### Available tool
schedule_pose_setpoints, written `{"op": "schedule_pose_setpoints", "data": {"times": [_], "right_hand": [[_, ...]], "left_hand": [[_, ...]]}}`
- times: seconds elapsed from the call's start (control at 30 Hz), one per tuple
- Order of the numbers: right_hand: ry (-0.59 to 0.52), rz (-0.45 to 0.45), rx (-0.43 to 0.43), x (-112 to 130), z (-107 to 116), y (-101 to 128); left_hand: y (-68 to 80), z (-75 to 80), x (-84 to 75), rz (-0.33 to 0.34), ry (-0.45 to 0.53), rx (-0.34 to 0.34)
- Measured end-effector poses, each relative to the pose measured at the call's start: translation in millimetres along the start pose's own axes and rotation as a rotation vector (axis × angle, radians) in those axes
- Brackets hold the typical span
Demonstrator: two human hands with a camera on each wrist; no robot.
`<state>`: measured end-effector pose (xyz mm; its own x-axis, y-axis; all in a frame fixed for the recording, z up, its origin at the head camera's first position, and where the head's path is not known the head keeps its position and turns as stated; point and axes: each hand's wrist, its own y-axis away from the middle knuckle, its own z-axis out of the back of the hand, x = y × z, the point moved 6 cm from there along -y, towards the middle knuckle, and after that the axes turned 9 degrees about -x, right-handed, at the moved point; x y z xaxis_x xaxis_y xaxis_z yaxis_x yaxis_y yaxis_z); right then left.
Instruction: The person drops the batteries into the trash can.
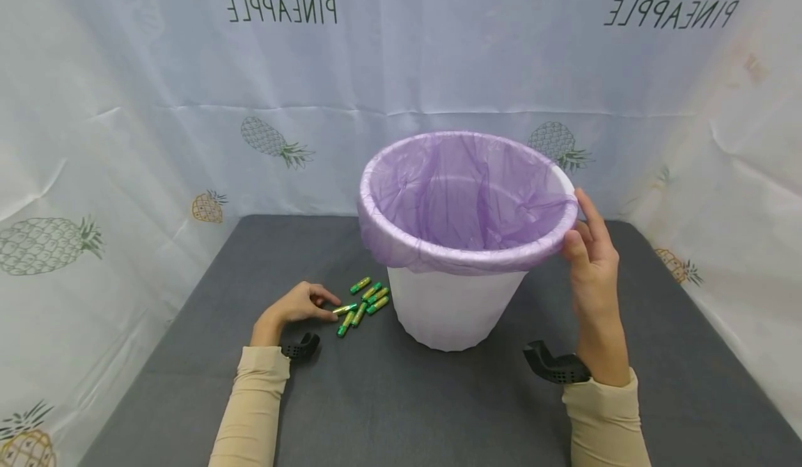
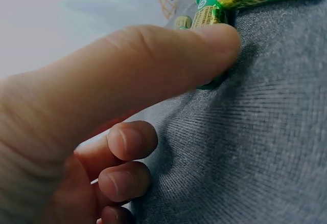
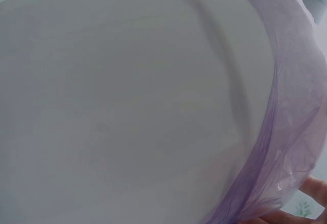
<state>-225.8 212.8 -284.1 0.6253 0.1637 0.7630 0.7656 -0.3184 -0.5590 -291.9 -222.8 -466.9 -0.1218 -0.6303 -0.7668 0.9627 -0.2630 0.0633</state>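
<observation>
A white trash can (image 1: 454,310) with a purple bag (image 1: 464,188) folded over its rim stands on the grey table. At its right side my right hand (image 1: 594,265) grips the bagged rim, thumb in front and fingers on the outer side; only fingertips show in the right wrist view. My left hand (image 1: 303,302) pinches one green-and-gold battery (image 1: 344,309) between thumb and fingertips, low over the table. In the left wrist view the thumb (image 2: 168,55) hides most of that battery. Several similar batteries (image 1: 377,305) lie in a loose group between my left hand and the can.
Dark grey cloth covers the table (image 1: 388,411). Behind it and on both sides hangs a pale curtain (image 1: 401,56) printed with pineapples. Black straps with curved mounts (image 1: 554,366) sit on both wrists.
</observation>
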Motion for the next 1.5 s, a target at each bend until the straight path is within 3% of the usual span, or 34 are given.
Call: {"op": "schedule_pose_setpoints", "data": {"times": [0.2, 0.43, 0.67, 0.93, 1.17, 1.5], "right_hand": [[0.002, 0.001, -0.002, 0.2, -0.1, -0.3], [-0.048, 0.047, 0.068, 4.4, -3.6, -0.4], [-0.013, 0.019, 0.019, 1.7, -0.5, 0.4], [-0.013, 0.015, -0.008, -0.3, 0.9, -0.1], [0.0, 0.008, 0.001, 1.1, 0.0, 0.5], [-0.011, -0.002, -0.006, 3.1, -1.7, 0.5]], "left_hand": [[-0.5, 0.8, -0.1, -0.032, -0.012, 0.003], [1.7, 2.1, -4.1, -0.093, -0.008, -0.011], [3.0, 5.7, -6.3, -0.115, -0.001, -0.036], [9.1, 11.3, -18.8, -0.274, 0.064, -0.044], [7.3, 14.1, -18.7, -0.134, 0.005, -0.072], [9.5, 21.5, -28.2, -0.154, -0.022, -0.101]]}}
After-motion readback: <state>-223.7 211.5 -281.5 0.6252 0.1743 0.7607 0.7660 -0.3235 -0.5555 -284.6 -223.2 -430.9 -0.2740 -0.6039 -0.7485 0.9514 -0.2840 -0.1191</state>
